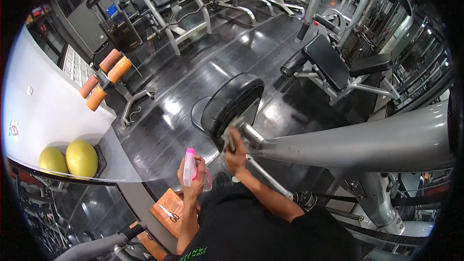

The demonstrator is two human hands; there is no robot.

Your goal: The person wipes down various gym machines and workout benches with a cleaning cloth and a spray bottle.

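Observation:
My left hand [192, 189] is wrapped round a clear spray bottle [189, 176] with a pink top, held upright in front of my body. Slightly blurred, my right hand [235, 157] grips a light-coloured cloth [234, 126]. That cloth lies at the lower right edge of a worn black padded seat [231, 102], close to the end of a grey metal tube [253, 135]. Cracks and scuffs mark the seat's rim.
A thick grey machine beam [357, 137] runs in from the right. Scissors [170, 214] lie on a wooden box [164, 199] at lower left. Yellow exercise balls [81, 158] sit by the white wall. A bench machine [327, 60] and orange rollers [119, 69] stand farther off.

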